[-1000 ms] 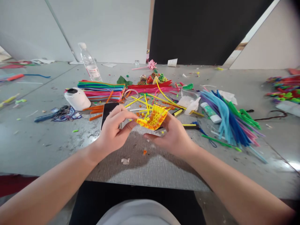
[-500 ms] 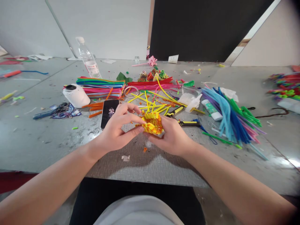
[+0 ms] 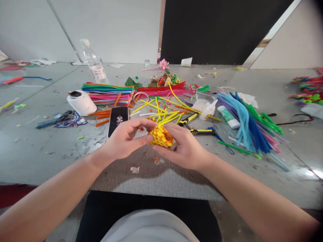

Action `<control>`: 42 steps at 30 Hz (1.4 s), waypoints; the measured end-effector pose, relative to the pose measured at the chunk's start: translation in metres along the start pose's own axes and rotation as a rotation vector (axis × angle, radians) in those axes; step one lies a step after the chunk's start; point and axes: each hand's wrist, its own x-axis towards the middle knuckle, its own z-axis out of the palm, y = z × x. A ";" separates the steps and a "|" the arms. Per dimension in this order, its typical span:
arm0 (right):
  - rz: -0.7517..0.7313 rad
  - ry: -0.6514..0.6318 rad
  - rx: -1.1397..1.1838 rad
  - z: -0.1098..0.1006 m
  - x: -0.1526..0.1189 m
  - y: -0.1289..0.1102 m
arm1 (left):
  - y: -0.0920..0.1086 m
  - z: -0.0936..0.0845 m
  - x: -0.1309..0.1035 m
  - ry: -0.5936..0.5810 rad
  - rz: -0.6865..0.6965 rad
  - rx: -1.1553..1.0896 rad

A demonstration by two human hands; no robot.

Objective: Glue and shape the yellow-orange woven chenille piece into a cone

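A small yellow and orange woven pipe-cleaner piece [image 3: 161,137] is held up over the table's front part. My left hand [image 3: 131,137] pinches its left side between thumb and fingers. From the right, my right hand [image 3: 183,144] grips it, the thumb below and the fingers over the top. Part of the piece is hidden behind the fingers. Just beyond lie loose yellow pipe cleaners [image 3: 157,106]. A phone [image 3: 118,119] lies beside my left hand, and pliers with yellow and black handles [image 3: 204,131] lie beyond my right hand.
Bundles of colored pipe cleaners [image 3: 108,88] lie at the back left, with blue ones [image 3: 243,117] on the right. A white container [image 3: 82,102], a plastic bottle [image 3: 94,64], dark-handled pliers [image 3: 52,121], a glue bottle [image 3: 209,110] and a white-green tube [image 3: 228,117] surround the work spot.
The woven piece has been turned between my hands, so its patterned outer side shows more and its hollow less. My right fingers have shifted over its top.
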 end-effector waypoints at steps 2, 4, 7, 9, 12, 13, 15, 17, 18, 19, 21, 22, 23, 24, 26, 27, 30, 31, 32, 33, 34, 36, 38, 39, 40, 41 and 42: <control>-0.012 0.076 0.028 0.000 0.000 0.001 | -0.001 -0.001 0.000 0.009 -0.024 -0.040; -0.016 0.136 0.059 0.001 0.000 0.002 | -0.002 -0.001 0.001 0.009 -0.029 -0.062; -0.030 0.170 0.076 0.002 0.000 0.001 | -0.002 -0.001 0.001 0.004 -0.010 -0.069; -0.021 0.166 0.085 0.003 -0.001 0.001 | -0.003 -0.001 0.000 0.001 0.001 -0.049; -0.002 0.164 0.109 0.004 -0.002 0.000 | -0.003 -0.001 0.000 -0.014 0.000 -0.032; -0.003 0.169 0.115 0.005 -0.002 0.000 | -0.004 -0.001 -0.001 -0.023 0.000 -0.038; -0.024 0.186 0.109 0.006 -0.003 0.002 | -0.005 -0.001 -0.001 -0.040 0.014 -0.058; -0.089 0.199 0.073 0.005 -0.003 0.005 | -0.005 -0.001 -0.001 -0.053 0.044 -0.080; -0.139 0.206 0.045 0.005 -0.003 0.006 | -0.004 -0.002 0.000 -0.059 0.061 -0.088; -0.197 0.214 0.014 0.003 -0.003 0.007 | -0.003 -0.002 0.000 -0.062 0.079 -0.090; -0.306 0.232 -0.048 0.000 -0.003 0.007 | 0.000 -0.004 0.001 -0.069 0.123 -0.050; -0.348 0.239 -0.075 -0.001 -0.003 0.007 | 0.002 -0.005 0.002 -0.073 0.155 -0.001; -0.379 0.245 -0.097 -0.003 -0.002 0.006 | 0.004 -0.006 0.003 -0.075 0.199 0.061; -0.399 0.245 -0.113 -0.004 -0.001 0.005 | 0.007 -0.007 0.003 -0.077 0.249 0.128; -0.411 0.243 -0.130 -0.006 0.000 0.003 | 0.012 -0.008 0.004 -0.071 0.346 0.258; -0.409 0.245 -0.133 -0.006 0.000 0.002 | 0.014 -0.008 0.004 -0.060 0.388 0.312; -0.403 0.271 -0.143 -0.006 0.001 0.002 | 0.017 -0.009 0.005 -0.015 0.469 0.434; -0.411 0.284 -0.153 -0.006 0.001 0.002 | 0.018 -0.009 0.005 0.001 0.495 0.462; -0.422 0.298 -0.167 -0.007 0.001 0.001 | 0.018 -0.009 0.005 0.014 0.520 0.486; -0.433 0.311 -0.182 -0.008 0.000 0.000 | 0.019 -0.009 0.005 0.027 0.544 0.508; -0.442 0.321 -0.198 -0.009 0.000 -0.002 | 0.019 -0.009 0.005 0.039 0.564 0.533; -0.454 0.325 -0.233 -0.011 -0.001 -0.006 | 0.020 -0.008 0.004 0.071 0.604 0.586; -0.478 0.311 -0.273 -0.013 -0.001 -0.011 | 0.020 -0.007 0.003 0.098 0.630 0.638; -0.492 0.306 -0.291 -0.013 -0.001 -0.012 | 0.020 -0.006 0.002 0.107 0.638 0.660; -0.504 0.302 -0.308 -0.013 -0.001 -0.014 | 0.020 -0.006 0.001 0.111 0.647 0.680; -0.510 0.301 -0.320 -0.013 -0.001 -0.015 | 0.020 -0.006 0.000 0.113 0.655 0.698; -0.512 0.303 -0.328 -0.013 -0.001 -0.015 | 0.020 -0.006 0.000 0.109 0.661 0.717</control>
